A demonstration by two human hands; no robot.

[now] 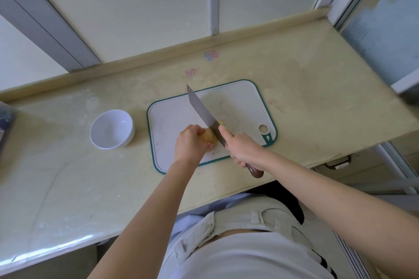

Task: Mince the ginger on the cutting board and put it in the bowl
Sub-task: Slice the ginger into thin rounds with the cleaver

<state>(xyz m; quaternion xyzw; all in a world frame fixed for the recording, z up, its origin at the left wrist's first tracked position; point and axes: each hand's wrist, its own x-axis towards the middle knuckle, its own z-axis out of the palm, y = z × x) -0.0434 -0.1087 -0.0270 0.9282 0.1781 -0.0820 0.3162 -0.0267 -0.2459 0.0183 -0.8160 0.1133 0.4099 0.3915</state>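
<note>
A white cutting board (240, 102) with a green rim lies on the beige counter. My left hand (189, 146) presses a yellowish piece of ginger (208, 137) onto the board's near part. My right hand (243, 150) grips the brown handle of a cleaver (201, 112), whose blade rests against the right side of the ginger. A small cut slice of ginger (221, 123) lies just right of the blade. An empty white bowl (111, 129) stands on the counter left of the board.
The counter (317, 88) ends at a raised back ledge under window frames. Its front edge runs close to my body. A dark object (4, 124) sits at the far left edge. Small coloured marks (211, 55) show on the counter behind the board.
</note>
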